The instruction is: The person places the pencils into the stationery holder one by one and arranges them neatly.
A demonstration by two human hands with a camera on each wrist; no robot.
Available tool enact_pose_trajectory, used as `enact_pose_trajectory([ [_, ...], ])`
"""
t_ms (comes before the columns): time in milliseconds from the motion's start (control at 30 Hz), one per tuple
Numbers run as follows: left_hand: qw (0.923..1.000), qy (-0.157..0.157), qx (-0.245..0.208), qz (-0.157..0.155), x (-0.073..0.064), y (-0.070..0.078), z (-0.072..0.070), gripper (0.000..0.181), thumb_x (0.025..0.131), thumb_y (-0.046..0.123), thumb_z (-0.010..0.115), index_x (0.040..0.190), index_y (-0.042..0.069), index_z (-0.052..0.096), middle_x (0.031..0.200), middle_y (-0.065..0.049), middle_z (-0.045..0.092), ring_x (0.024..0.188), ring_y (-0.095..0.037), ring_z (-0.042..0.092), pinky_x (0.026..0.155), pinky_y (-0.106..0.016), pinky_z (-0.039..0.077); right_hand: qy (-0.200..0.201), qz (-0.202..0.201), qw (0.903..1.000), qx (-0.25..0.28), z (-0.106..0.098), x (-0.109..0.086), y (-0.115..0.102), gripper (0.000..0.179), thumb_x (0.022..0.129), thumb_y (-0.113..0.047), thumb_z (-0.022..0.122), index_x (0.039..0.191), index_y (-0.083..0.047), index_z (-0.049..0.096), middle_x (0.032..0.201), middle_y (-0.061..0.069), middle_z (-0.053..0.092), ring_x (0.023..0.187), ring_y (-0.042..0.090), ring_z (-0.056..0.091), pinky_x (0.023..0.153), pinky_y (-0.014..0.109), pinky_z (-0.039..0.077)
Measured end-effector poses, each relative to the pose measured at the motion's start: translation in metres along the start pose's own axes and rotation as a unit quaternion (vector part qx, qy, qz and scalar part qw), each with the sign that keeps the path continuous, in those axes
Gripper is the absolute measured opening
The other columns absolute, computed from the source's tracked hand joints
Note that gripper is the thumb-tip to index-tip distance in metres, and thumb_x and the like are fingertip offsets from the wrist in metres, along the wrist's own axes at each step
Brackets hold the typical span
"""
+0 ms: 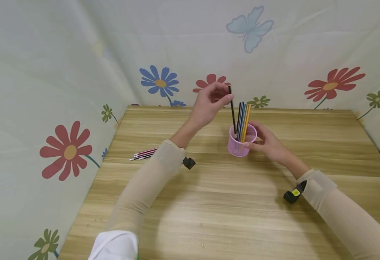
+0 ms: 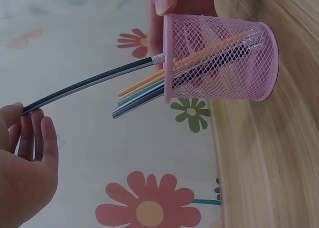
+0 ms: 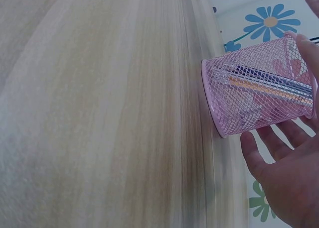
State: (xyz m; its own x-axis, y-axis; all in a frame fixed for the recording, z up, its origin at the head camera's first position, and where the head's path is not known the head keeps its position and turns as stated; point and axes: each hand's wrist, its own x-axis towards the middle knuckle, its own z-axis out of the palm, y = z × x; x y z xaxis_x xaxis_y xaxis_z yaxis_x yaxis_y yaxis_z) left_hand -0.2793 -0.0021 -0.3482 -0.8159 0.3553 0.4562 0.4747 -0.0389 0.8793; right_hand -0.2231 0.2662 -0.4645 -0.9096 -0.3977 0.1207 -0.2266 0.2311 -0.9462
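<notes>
One black pencil [image 1: 233, 112], one pink cup [image 1: 238, 151]

Right of centre, the right hand's [image 1: 269, 142] grip is wrapping the cup, seemingly steadying it upright on the surface [image 1: 222, 202]; at upper centre, the left hand [image 1: 210, 103] is pinching the black pencil near its top, probably leaving the ferrule end free at the cup's mouth; grouped pencils [image 1: 243, 121] are leaning inside; loose pencils [image 1: 144, 154] are lying left of centre, partly behind the sleeve [image 1: 147, 184].

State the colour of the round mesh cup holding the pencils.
Pink. The round pink mesh cup shows best in the left wrist view.
</notes>
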Motion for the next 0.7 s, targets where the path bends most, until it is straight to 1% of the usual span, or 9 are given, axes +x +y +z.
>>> enact_pose_trajectory([
  [100,1.0000,0.000,-0.002,-0.005,0.001,-0.006,0.006,0.019,0.101,0.013,0.075,0.117,0.005,0.069,0.109,-0.006,0.070,0.098,-0.023,0.068,0.090,-0.033,0.060,0.000,-0.003,1.0000,0.001,0.000,0.000,0.000,0.078,0.097,-0.001,0.076,0.163,-0.009,0.034,0.161,0.021,0.041,0.151,0.041,0.038,0.115,0.064,0.041],
  [233,0.9999,-0.005,0.011,-0.008,0.001,-0.014,0.015,0.019,0.101,0.013,0.074,0.117,0.003,0.069,0.111,-0.007,0.071,0.100,-0.021,0.069,0.091,-0.033,0.059,0.000,-0.006,1.0000,0.000,-0.001,0.000,0.001,0.078,0.097,0.000,0.075,0.163,-0.009,0.034,0.161,0.021,0.041,0.150,0.040,0.039,0.114,0.064,0.041],
  [367,0.9994,-0.006,0.018,-0.027,-0.001,-0.026,0.023,0.019,0.101,0.013,0.075,0.117,0.004,0.070,0.109,-0.006,0.072,0.099,-0.020,0.069,0.090,-0.031,0.059,-0.001,-0.007,1.0000,0.000,0.000,0.000,0.000,0.079,0.097,-0.001,0.075,0.163,-0.008,0.033,0.161,0.021,0.041,0.150,0.040,0.039,0.114,0.064,0.041],
  [567,0.9977,-0.007,0.036,-0.057,-0.005,-0.045,0.035,0.020,0.101,0.018,0.076,0.118,0.008,0.071,0.109,-0.004,0.072,0.096,-0.019,0.070,0.089,-0.027,0.059,0.000,-0.007,1.0000,-0.003,0.000,-0.001,0.000,0.079,0.097,-0.001,0.075,0.163,-0.008,0.032,0.161,0.023,0.041,0.149,0.041,0.039,0.114,0.064,0.041],
  [700,0.9966,-0.004,0.047,-0.067,-0.006,-0.055,0.039,0.021,0.102,0.019,0.074,0.119,0.008,0.070,0.109,-0.005,0.071,0.095,-0.019,0.070,0.087,-0.027,0.059,-0.001,-0.003,1.0000,-0.005,0.001,-0.002,-0.001,0.079,0.097,-0.002,0.075,0.164,-0.009,0.033,0.161,0.020,0.041,0.150,0.041,0.039,0.115,0.063,0.041],
])
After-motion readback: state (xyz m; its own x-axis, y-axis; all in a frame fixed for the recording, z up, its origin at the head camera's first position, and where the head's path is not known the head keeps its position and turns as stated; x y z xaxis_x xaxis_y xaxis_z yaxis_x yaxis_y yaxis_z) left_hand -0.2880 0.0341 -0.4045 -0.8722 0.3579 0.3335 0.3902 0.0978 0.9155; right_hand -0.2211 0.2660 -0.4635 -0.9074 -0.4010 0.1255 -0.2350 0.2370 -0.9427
